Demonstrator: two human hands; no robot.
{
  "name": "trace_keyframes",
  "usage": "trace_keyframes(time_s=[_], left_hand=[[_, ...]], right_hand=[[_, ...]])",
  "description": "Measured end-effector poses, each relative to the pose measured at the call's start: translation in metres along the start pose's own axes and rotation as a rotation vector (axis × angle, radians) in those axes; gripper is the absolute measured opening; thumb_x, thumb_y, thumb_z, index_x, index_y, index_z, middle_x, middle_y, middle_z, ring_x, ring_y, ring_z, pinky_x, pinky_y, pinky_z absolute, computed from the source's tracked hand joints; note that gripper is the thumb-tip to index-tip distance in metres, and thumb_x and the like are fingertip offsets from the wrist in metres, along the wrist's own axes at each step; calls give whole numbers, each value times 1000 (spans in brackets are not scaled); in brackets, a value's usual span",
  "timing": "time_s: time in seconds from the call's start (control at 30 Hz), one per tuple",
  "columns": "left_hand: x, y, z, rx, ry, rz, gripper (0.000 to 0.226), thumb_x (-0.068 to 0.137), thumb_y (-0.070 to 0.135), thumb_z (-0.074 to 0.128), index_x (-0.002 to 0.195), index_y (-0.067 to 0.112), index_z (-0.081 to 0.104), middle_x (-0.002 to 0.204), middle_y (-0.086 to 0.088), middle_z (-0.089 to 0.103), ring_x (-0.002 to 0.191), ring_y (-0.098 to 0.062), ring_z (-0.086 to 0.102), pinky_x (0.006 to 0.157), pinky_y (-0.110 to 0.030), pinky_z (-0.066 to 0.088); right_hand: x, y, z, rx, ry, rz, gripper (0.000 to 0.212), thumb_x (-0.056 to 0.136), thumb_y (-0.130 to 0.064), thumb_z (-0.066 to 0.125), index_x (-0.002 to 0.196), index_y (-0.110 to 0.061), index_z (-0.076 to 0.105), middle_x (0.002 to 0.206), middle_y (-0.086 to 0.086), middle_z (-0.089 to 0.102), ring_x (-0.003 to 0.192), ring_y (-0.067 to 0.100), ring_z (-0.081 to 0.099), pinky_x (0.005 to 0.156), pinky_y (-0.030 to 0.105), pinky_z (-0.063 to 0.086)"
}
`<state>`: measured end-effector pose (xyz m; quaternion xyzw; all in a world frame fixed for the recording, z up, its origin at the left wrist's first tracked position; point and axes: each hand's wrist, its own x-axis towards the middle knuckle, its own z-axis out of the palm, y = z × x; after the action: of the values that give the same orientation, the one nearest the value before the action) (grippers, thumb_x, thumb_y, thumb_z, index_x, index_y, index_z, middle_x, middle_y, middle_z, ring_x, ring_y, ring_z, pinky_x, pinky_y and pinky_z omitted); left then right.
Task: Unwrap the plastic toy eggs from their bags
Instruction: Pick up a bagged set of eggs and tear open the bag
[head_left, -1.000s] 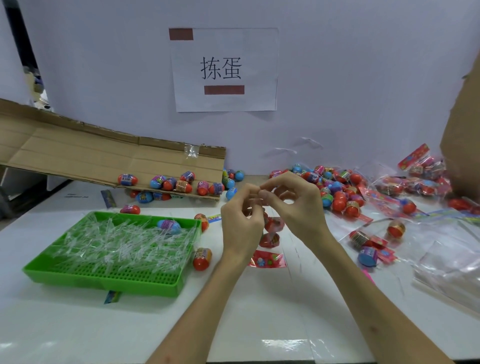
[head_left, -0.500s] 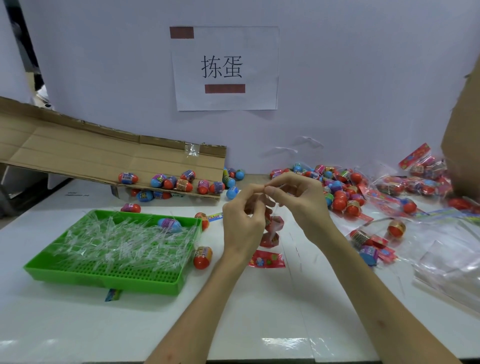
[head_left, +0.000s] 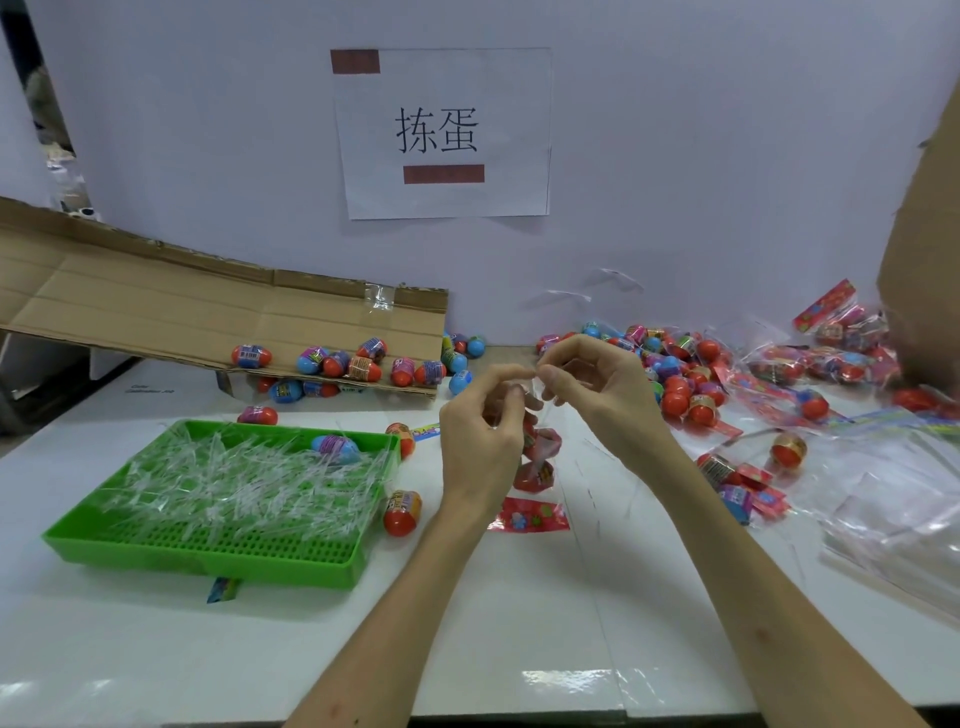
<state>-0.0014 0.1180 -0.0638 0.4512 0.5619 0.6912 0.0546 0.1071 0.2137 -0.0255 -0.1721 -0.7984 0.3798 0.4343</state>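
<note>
Two pinches hold one clear bag at its mouth.
Left hand and right hand fingers nip thin film, likely flimsy and slippery; light toy eggs hang just below.

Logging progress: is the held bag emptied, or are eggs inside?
Not emptied: red eggs show inside the clear bag hanging between the left hand and right hand, which pinch its top. How many, cannot tell.
</note>
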Motion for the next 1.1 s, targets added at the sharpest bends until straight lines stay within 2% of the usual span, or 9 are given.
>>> trace_keyframes(time_s=[0.1,0.2,0.3,0.47,0.67,0.8,0.87,0.97,1.1], left_hand=[[0,1,-1,21,-8,15,37,101,6,57,100,41,66,81,13,73,76,-10,72,71,-28,62],[-1,0,-1,47,-11,37,35,100,2,56,102,36,68,82,15,71,77,-7,71,70,-21,59],[0,-1,0,64,-19,35,37,100,1,55,100,36,68,81,8,74,78,-13,73,72,-34,63],[-1,-4,0,114,-41,59,28,101,3,56,98,26,71,77,5,71,74,-14,70,69,-43,61],[-2,-4,0,181,-36,96,25,100,4,56,100,22,73,77,3,72,76,-10,70,71,-36,61],[-2,-3,2,187,-38,111,23,101,4,57,104,21,73,80,3,72,78,-10,70,72,-33,61],[-2,-2,3,158,-25,77,23,101,4,58,102,22,72,80,6,72,78,-9,70,72,-31,61],[2,-1,-2,15,72,-22,29,100,2,57,94,27,70,76,6,73,76,-10,72,71,-25,60],[11,-5,-8,-255,216,-355,21,101,8,60,97,25,71,81,4,78,83,-16,76,83,-38,62]], right_hand=[[-2,0,2,-71,6,-92,11,88,-10,79,96,-14,72,88,-1,72,78,16,71,73,28,62],[-5,0,5,-152,70,-172,13,85,-7,81,96,-10,74,87,2,72,77,16,71,72,33,62],[-6,0,5,-195,98,-225,9,83,-1,81,89,-7,76,84,5,70,75,19,70,69,37,62],[-6,0,3,-204,57,-199,7,83,2,80,86,-3,76,83,3,70,77,18,70,69,39,61],[-5,1,-3,-192,2,-154,5,86,0,77,88,-3,74,82,4,70,72,20,70,68,44,62],[-2,4,-5,-169,19,-119,7,90,-2,73,95,-6,74,88,2,71,74,17,70,74,39,61],[1,6,-6,-194,72,-85,6,93,-5,71,96,-8,73,88,0,71,81,18,69,78,36,60],[6,10,-20,-83,290,33,10,96,-9,68,92,-18,70,85,-2,70,82,16,68,81,34,60],[19,4,-50,-6,435,128,10,96,-11,68,92,-19,70,84,-1,69,79,16,65,83,37,59]])
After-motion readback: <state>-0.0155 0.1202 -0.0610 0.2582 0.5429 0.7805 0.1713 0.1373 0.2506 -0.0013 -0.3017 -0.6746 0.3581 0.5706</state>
